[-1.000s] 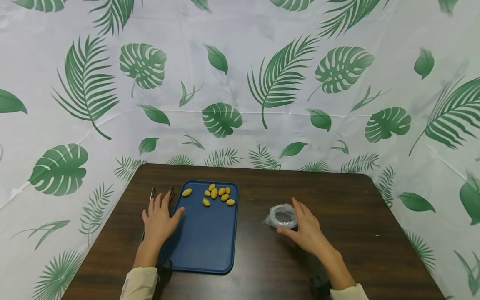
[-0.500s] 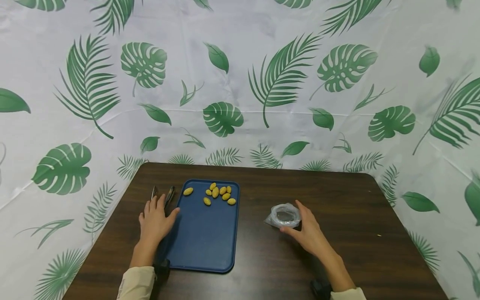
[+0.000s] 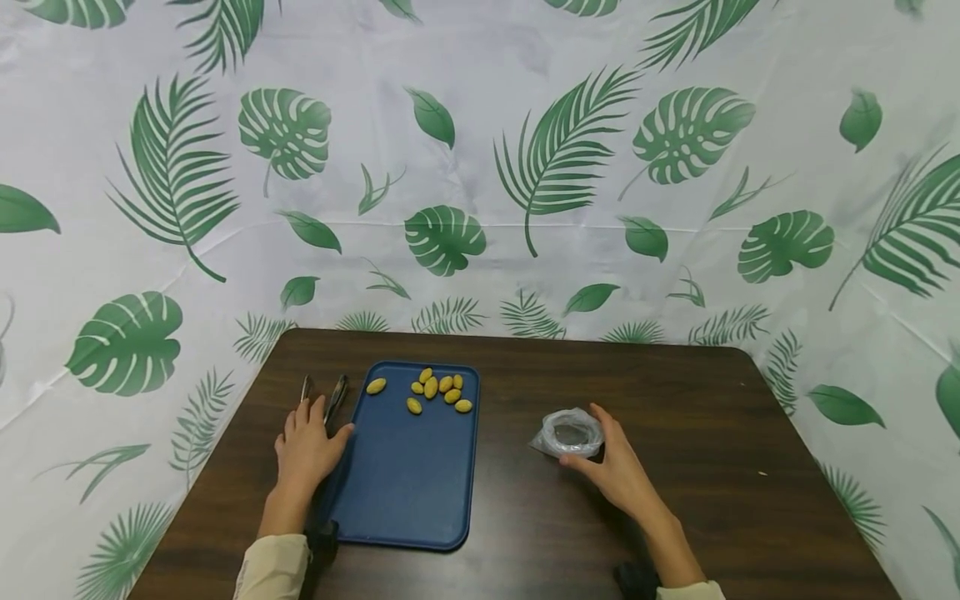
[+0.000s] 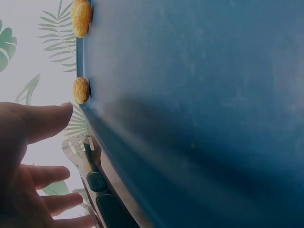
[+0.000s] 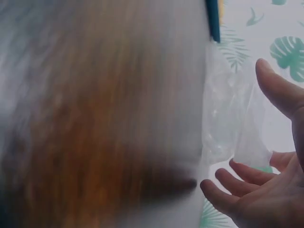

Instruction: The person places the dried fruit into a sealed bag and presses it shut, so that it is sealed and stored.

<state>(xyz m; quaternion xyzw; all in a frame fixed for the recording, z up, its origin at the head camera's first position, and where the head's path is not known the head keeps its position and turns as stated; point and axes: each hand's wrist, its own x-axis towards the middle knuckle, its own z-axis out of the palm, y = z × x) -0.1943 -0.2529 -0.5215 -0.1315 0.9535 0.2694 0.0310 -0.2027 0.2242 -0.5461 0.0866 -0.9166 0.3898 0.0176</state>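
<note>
My left hand (image 3: 307, 450) hovers by the left edge of the blue tray (image 3: 405, 475), fingers spread and holding nothing. In the head view it partly covers a metal tool with a dark handle (image 3: 337, 398); the left wrist view shows a slotted metal head (image 4: 81, 146) and a ribbed dark green grip (image 4: 113, 209). Small yellow oval pieces (image 3: 431, 387), wrinkled like nuts, lie near the tray's far end. My right hand (image 3: 618, 467) curves loosely beside a clear plastic bag (image 3: 551, 435) with a rolled round mouth, thumb and forefinger right at its rim.
Dark wood-grain table (image 3: 675, 400) carries everything. A second thin metal piece (image 3: 305, 387) shows just beyond the left fingers. A small pale scrap (image 3: 762, 473) lies at right. A leaf-printed white cloth (image 3: 525, 283) hangs behind the table's far edge.
The left hand has drawn slightly left and back from the tray, uncovering more of the dark-handled tool. The right hand stays at the bag, shifted a little to the right.
</note>
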